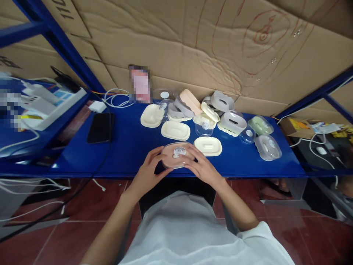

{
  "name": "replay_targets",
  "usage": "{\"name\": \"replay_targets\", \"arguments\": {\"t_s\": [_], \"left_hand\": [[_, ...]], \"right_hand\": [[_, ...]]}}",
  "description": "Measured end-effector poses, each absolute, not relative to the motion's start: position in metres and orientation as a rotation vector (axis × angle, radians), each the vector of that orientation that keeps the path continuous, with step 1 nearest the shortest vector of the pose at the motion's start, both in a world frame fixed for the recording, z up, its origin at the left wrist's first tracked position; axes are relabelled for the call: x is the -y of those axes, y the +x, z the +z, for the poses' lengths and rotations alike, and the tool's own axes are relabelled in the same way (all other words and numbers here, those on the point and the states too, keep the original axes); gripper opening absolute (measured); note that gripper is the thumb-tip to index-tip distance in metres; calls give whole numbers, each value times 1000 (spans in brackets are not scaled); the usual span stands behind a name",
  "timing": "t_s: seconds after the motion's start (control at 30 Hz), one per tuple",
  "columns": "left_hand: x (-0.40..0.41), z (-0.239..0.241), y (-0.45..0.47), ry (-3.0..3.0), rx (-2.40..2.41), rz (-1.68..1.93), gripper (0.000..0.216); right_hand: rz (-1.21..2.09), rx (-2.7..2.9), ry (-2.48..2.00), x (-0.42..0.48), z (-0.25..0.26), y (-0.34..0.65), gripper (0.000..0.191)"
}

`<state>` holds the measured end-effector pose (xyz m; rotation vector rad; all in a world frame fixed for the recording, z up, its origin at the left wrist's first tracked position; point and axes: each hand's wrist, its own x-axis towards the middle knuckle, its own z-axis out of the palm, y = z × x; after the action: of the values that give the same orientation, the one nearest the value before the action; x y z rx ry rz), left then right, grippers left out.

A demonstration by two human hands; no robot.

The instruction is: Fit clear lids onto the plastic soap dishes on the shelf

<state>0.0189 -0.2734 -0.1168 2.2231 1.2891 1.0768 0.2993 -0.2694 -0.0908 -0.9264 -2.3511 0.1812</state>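
Observation:
A pink soap box with a clear lid and a round printed sticker is held near the table's front edge. My left hand grips its left end, thumb low and fingers over the top edge. At its right end, my right hand is closed around the side, with fingertips on the lid by the sticker. Just beyond are two cream oval trays, one tray behind the box and another tray to the right. The underside of the box is hidden.
Several grey, cream and peach box parts are heaped along the cardboard wall. Lidded green and grey boxes sit at the right. A black phone, a white charger and cables occupy the left; another phone leans at the back.

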Motion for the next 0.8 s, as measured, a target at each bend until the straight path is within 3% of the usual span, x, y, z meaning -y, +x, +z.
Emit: {"name": "replay_targets", "arguments": {"t_s": [0.37,0.57,0.67,0.8], "left_hand": [[279,-115,26,2208,-1372,1007,38],[275,-113,29,2185,-1381,865,64],[274,-115,31,2173,-1386,848,64],[276,-114,31,2177,-1404,843,67]], "right_hand": [[28,2417,-1001,275,-101,306,60],[49,2494,-1053,276,-98,297,56],[-3,2525,-1073,281,-97,309,59],[-331,2026,-1545,292,-93,391,63]]}}
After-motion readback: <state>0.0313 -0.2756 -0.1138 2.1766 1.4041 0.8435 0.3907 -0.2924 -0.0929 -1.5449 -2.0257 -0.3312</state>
